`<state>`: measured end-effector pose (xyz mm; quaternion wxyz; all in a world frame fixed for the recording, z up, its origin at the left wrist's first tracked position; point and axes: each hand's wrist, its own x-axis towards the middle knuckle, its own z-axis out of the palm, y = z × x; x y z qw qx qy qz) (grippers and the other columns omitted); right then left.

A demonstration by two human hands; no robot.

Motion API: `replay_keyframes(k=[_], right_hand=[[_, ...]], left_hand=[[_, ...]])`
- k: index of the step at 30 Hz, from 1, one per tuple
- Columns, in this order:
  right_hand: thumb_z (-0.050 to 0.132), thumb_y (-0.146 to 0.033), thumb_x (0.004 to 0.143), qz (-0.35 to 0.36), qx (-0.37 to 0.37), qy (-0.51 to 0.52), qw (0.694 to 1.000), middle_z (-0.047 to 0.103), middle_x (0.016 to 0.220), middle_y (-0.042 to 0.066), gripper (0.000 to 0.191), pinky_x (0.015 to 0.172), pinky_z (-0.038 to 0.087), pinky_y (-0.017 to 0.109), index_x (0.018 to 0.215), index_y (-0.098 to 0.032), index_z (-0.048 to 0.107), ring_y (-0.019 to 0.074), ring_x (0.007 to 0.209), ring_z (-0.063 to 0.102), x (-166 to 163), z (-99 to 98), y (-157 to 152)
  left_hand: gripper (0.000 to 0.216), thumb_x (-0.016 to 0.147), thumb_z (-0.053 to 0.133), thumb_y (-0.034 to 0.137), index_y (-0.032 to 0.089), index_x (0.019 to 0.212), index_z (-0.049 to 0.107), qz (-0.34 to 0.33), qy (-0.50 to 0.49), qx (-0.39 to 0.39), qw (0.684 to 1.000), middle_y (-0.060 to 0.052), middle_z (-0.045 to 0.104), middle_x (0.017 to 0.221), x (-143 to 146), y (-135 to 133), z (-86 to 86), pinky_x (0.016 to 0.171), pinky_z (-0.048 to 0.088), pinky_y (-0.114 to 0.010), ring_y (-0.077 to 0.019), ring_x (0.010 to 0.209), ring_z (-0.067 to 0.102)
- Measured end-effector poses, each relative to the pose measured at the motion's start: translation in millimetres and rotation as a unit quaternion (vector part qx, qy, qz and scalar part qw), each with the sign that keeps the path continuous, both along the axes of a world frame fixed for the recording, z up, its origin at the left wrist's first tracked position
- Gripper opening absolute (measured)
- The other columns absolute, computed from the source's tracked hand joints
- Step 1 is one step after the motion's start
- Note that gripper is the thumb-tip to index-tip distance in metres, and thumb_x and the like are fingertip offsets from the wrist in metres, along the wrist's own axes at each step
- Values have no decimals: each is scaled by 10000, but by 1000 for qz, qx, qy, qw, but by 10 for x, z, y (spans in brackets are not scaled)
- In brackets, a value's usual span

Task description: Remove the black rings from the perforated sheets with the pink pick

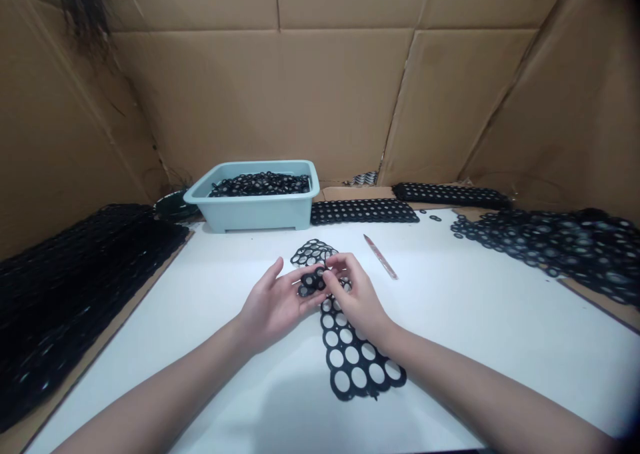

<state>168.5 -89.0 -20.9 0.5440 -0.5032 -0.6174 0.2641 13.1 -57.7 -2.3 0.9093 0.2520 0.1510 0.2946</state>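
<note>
My left hand (277, 304) is turned palm up with its thumb apart, and a few small black rings (310, 281) rest on its stretched fingers. Thumb and fingers of my right hand (353, 294) pinch at the edge of these rings, just above the sheet. Below both hands a black perforated sheet (345, 354) with rows of large round holes lies on the white table. Its middle part is hidden by my hands, and the far end (311, 251) shows crumpled beyond my fingers.
A light blue basin (255, 213) of black rings stands at the back. Perforated black strips (365, 211) lie beside it. A reddish pen-like tool (380, 257) is right of my hands. Black ring pieces (565, 241) spread at right; a dark pile (75, 294) fills the left. Cardboard walls (260, 101) enclose the table.
</note>
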Motion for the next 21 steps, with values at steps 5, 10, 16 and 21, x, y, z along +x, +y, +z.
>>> replay_keyframes(k=[5,10,16,21], right_hand=[[506,-221,776,25,66,-100,993,477,955,63,168,744,455,346,944,-210,509,173,834,500,-6,17,-35],[541,-204,753,29,82,-141,986,441,996,74,208,827,434,385,960,-222,532,208,973,461,-10,11,-43],[508,-194,775,33,72,-142,987,438,978,73,142,789,462,365,912,-215,541,196,949,473,-3,-1,-36],[529,-203,763,35,82,-162,983,446,983,76,165,742,477,382,925,-226,544,211,939,477,4,-4,-41]], left_hand=[[542,859,293,441,39,1203,414,-9,-5,17,1000,-189,512,1129,8,-23,14,950,296,-368,-257,1056,481],[556,860,279,453,56,1235,381,-25,-9,26,999,-179,538,1079,15,-40,16,927,304,-382,-262,1048,488],[539,865,270,450,65,1221,398,-27,-12,18,999,-166,518,1104,19,-41,-2,941,284,-369,-247,1051,480],[530,867,261,451,78,1217,404,-38,-12,28,999,-158,509,1110,15,-39,-13,940,284,-375,-245,1051,477]])
